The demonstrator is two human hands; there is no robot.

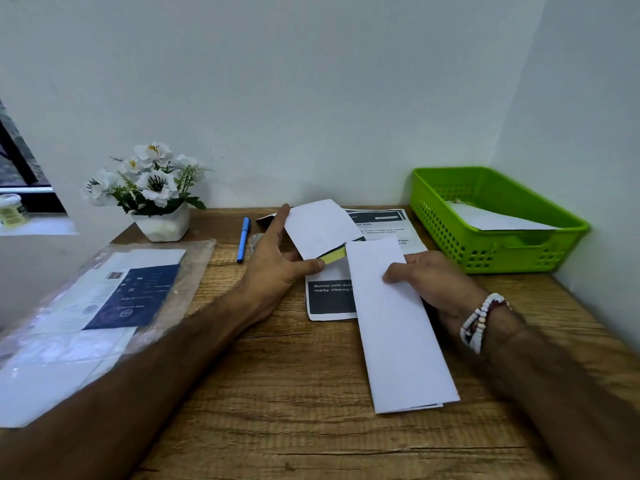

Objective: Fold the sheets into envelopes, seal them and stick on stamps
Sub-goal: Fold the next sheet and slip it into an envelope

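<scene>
Left hand [277, 258]: I pinch the envelope [318, 230] at its yellow-edged end, lifted above the tabletop [294, 393].
Right hand [436, 282]: I grip the folded sheet [398, 323], its top end just beside that edge, presumably to slide it in.

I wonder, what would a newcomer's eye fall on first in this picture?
The left hand grips a white envelope with a yellow strip at centre, and the right hand holds a long folded sheet beside it. The bright green basket stands at the right rear corner of the wooden table, white potted flowers at the left rear.
</scene>
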